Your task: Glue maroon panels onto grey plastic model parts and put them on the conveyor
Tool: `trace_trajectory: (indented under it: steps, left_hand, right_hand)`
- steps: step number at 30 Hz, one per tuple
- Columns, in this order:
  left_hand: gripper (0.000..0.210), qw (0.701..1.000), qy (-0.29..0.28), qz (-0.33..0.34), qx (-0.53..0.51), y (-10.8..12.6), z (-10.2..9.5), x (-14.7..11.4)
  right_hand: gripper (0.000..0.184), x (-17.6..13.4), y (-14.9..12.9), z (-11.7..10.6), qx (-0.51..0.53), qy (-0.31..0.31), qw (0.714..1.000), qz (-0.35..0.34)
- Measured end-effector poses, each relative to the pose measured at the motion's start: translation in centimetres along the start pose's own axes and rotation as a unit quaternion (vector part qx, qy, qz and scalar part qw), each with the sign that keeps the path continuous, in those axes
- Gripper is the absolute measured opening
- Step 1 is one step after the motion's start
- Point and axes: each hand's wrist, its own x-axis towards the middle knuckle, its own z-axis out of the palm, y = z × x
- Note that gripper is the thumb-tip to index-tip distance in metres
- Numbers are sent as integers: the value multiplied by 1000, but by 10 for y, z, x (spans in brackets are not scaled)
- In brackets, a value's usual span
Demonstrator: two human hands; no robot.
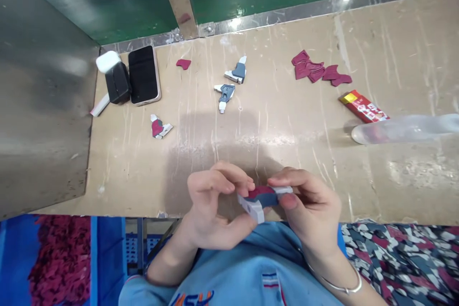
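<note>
Between my two hands, near the table's front edge, is a small angled plastic part [264, 199] in white, grey-blue and maroon. My left hand [220, 205] pinches its left white end between thumb and fingers. At the other end, my right hand [309, 205] grips the white tip with thumb and forefinger. Farther back lie two grey-and-white parts [239, 71] of similar shape, without maroon on the faces I see. To the left rests a part with a maroon face [157, 127]. A single maroon piece [183, 64] lies behind, and several maroon pieces [308, 66] are heaped at the back right.
A phone [145, 75], a black case [118, 83] and a white case [108, 61] sit at the back left. On the right are a red packet [366, 106] and a translucent bottle [401, 129]. Below the table, a blue bin [107, 258] stands left and heaped parts [405, 258] lie right.
</note>
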Motion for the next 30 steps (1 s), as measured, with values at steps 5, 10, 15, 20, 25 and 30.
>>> trace_trajectory:
  steps: [5, 10, 15, 20, 25, 30]
  left_hand:
    - [69, 996, -3, -47, -72, 2, 0, 0]
    - [62, 998, 4, -46, -44, 2, -1, 0]
    - [64, 999, 7, -28, -41, -2, 0, 0]
    - [59, 1000, 7, -20, -17, -2, 2, -1]
    - [70, 1000, 15, -17, 11, -5, -4, -2]
    - [70, 986, -12, -165, -17, 1, -8, -5]
  right_hand:
    - [20, 0, 2, 0, 2, -12, 1000, 4]
    - [19, 2, 3, 0, 0, -20, 1000, 8]
    - [21, 3, 3, 2, -6, -18, 1000, 7]
    - [22, 2, 4, 2, -10, -20, 1000, 5]
    - [17, -2, 5, -4, -51, -6, 998, -47]
    - [13, -6, 4, -7, -65, 20, 995, -70]
